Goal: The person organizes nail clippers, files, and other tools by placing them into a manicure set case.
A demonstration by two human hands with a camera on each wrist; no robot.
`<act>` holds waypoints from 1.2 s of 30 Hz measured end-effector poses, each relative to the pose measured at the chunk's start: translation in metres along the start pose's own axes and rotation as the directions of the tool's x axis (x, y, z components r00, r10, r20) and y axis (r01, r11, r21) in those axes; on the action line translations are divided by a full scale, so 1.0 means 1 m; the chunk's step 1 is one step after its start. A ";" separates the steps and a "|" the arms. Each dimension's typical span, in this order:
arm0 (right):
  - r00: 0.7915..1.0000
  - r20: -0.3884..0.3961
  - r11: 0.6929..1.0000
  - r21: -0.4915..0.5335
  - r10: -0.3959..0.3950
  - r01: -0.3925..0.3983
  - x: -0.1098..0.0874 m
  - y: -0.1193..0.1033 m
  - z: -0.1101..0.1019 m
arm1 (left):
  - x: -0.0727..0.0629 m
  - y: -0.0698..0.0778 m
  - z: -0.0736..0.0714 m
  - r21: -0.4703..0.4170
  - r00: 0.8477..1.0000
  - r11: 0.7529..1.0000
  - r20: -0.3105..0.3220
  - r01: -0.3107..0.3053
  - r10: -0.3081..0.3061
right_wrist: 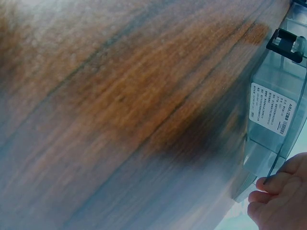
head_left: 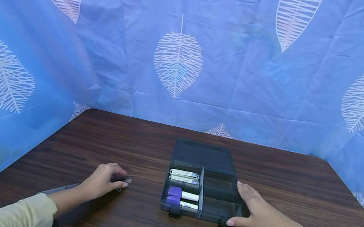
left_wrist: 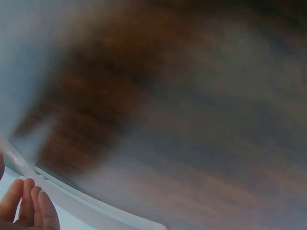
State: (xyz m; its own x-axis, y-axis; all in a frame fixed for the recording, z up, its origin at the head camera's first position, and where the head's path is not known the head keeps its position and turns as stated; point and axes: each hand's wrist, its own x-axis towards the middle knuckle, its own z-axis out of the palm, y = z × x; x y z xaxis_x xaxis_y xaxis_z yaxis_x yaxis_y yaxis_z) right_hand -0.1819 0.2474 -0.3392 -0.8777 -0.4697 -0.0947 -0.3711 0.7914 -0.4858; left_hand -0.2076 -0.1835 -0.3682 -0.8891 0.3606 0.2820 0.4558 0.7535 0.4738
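Note:
A dark translucent storage box (head_left: 215, 205) stands on the table with its lid (head_left: 202, 155) folded back. Two nail clippers (head_left: 184, 176) lie in its back left compartment. In the front left one are two purple-and-white bottles (head_left: 175, 195); the right compartments show bare floors. My right hand (head_left: 253, 212) holds the box's right end, thumb at the front latch, fingers along the side. Left of the box, my left hand (head_left: 102, 182) pinches a small clear plastic piece (head_left: 127, 181) just above the table. That piece (left_wrist: 19, 163) looks translucent in the left wrist view; its kind is unclear.
A clear flat container (head_left: 57, 188) lies partly hidden behind my left forearm. The dark wooden table (head_left: 129, 137) is enclosed by blue leaf-print cloth (head_left: 122, 61) at the back and sides. A white printed label (right_wrist: 272, 109) is stuck on the box's front.

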 end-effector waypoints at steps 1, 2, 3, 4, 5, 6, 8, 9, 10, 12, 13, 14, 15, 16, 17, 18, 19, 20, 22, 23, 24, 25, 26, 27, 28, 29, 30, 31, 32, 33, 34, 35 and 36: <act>1.000 0.001 1.000 0.002 0.001 -0.001 0.000 0.000 0.000 | 0.000 0.000 0.000 0.003 1.000 1.000 0.005 0.005 -0.005; 1.000 0.001 1.000 0.003 -0.001 0.001 0.000 0.000 0.000 | 0.001 -0.001 0.001 0.002 1.000 1.000 0.010 0.010 -0.010; 1.000 0.001 1.000 0.004 -0.001 0.001 0.000 0.000 0.000 | 0.001 -0.001 0.001 0.004 1.000 1.000 0.014 0.013 -0.013; 1.000 0.000 1.000 0.003 -0.002 0.002 0.000 0.000 0.000 | 0.002 -0.001 0.002 0.004 1.000 1.000 0.018 0.015 -0.015; 1.000 -0.001 1.000 0.003 -0.003 0.003 0.000 -0.001 0.000 | 0.002 -0.001 0.002 0.004 1.000 1.000 0.022 0.017 -0.017; 1.000 -0.001 1.000 0.003 -0.002 0.002 0.000 -0.001 0.000 | 0.002 -0.001 0.002 0.000 0.999 1.000 0.025 0.020 -0.020; 1.000 -0.004 1.000 0.002 -0.004 0.004 0.000 -0.001 0.000 | 0.002 0.000 0.003 -0.003 0.999 1.000 0.030 0.021 -0.021; 1.000 -0.004 1.000 0.001 -0.003 0.003 0.000 -0.001 0.000 | 0.002 0.001 0.003 -0.003 0.999 1.000 0.033 0.021 -0.021; 1.000 -0.005 1.000 0.001 -0.003 0.003 0.000 -0.001 0.000 | 0.002 0.002 0.003 -0.007 0.999 1.000 0.035 0.026 -0.026; 1.000 -0.005 1.000 0.001 -0.002 0.002 0.000 -0.001 0.000 | 0.002 0.003 0.003 -0.011 0.999 0.999 0.038 0.038 -0.037; 1.000 -0.005 1.000 0.003 -0.003 0.003 0.000 -0.001 0.000 | 0.002 0.004 0.003 -0.008 0.998 0.999 0.038 0.040 -0.040; 1.000 -0.004 1.000 0.004 -0.003 0.003 0.000 -0.001 0.000 | 0.002 0.004 0.003 -0.007 0.998 0.999 0.038 0.043 -0.043; 1.000 -0.004 1.000 0.006 -0.003 0.003 0.000 -0.001 0.000 | 0.002 0.004 0.003 -0.005 0.998 0.999 0.037 0.047 -0.047; 1.000 -0.004 1.000 0.007 -0.003 0.003 0.000 -0.001 0.000 | 0.002 0.004 0.003 -0.005 0.998 0.999 0.036 0.050 -0.050; 1.000 -0.004 1.000 0.007 -0.003 0.003 0.000 -0.001 0.000 | 0.003 0.004 0.003 -0.001 0.998 0.999 0.036 0.046 -0.046; 1.000 -0.005 1.000 0.007 -0.004 0.004 0.000 -0.001 0.000 | 0.003 0.004 0.003 0.000 0.998 0.999 0.035 0.043 -0.043; 1.000 -0.006 1.000 0.006 -0.005 0.005 0.000 -0.001 0.000 | 0.003 0.003 0.003 0.005 0.999 0.999 0.034 0.036 -0.036; 1.000 -0.007 1.000 0.006 -0.005 0.005 0.000 -0.001 0.000 | 0.004 0.003 0.003 0.007 0.999 0.999 0.032 0.032 -0.032; 1.000 -0.009 1.000 0.004 -0.005 0.005 0.000 -0.001 0.000 | 0.005 0.002 0.004 0.013 0.999 1.000 0.028 0.020 -0.020; 1.000 -0.009 1.000 0.003 -0.006 0.006 0.000 -0.001 0.000 | 0.006 0.002 0.004 0.016 1.000 1.000 0.026 0.014 -0.014; 1.000 -0.010 1.000 0.002 -0.006 0.006 0.000 -0.001 0.000 | 0.006 0.001 0.004 0.018 1.000 1.000 0.024 0.009 -0.010; 1.000 -0.010 1.000 0.002 -0.006 0.006 0.000 -0.001 0.000 | 0.007 0.001 0.004 0.020 1.000 1.000 0.023 0.005 -0.005; 1.000 -0.010 1.000 0.001 -0.006 0.006 0.000 -0.001 0.000 | 0.007 0.001 0.004 0.020 1.000 1.000 0.022 -0.001 0.000; 1.000 -0.011 1.000 -0.002 -0.006 0.006 0.000 -0.001 0.000 | 0.007 0.000 0.004 0.022 1.000 1.000 0.022 -0.006 0.005; 1.000 -0.010 1.000 -0.002 -0.005 0.005 0.000 -0.001 0.000 | 0.007 0.000 0.004 0.021 1.000 1.000 0.024 -0.006 0.006; 1.000 -0.010 1.000 -0.002 -0.004 0.004 0.000 -0.001 0.000 | 0.007 0.000 0.004 0.019 1.000 1.000 0.026 -0.007 0.007; 1.000 -0.008 1.000 -0.001 -0.002 0.002 0.000 -0.001 0.000 | 0.007 0.000 0.004 0.017 1.000 1.000 0.030 -0.007 0.006; 1.000 -0.007 1.000 -0.001 0.000 0.000 0.000 -0.001 0.000 | 0.007 0.000 0.004 0.016 0.999 1.000 0.032 -0.006 0.006; 1.000 -0.006 1.000 -0.002 0.001 -0.001 0.000 -0.001 0.000 | 0.007 0.000 0.004 0.015 0.999 1.000 0.034 -0.008 0.007; 1.000 -0.004 1.000 -0.002 0.002 -0.002 0.000 -0.001 0.000 | 0.007 0.000 0.005 0.014 0.999 1.000 0.034 -0.009 0.009; 1.000 -0.003 1.000 -0.001 0.004 -0.004 0.000 -0.001 0.000 | 0.007 0.000 0.005 0.011 0.999 1.000 0.033 -0.012 0.011; 1.000 -0.001 1.000 0.001 0.005 -0.005 0.000 -0.001 -0.001 | 0.008 0.001 0.005 0.009 0.999 1.000 0.028 -0.019 0.019; 1.000 0.000 1.000 0.000 0.004 -0.004 0.000 -0.001 -0.001 | 0.008 0.001 0.005 0.008 0.999 1.000 0.023 -0.026 0.025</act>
State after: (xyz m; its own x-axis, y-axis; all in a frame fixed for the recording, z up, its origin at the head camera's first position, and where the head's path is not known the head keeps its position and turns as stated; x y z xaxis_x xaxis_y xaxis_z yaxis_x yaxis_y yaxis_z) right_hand -0.1814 0.2466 -0.3380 -0.8793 -0.4662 -0.0969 -0.3671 0.7933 -0.4857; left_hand -0.2142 -0.1771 -0.3693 -0.8780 0.3921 0.2746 0.4780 0.7482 0.4601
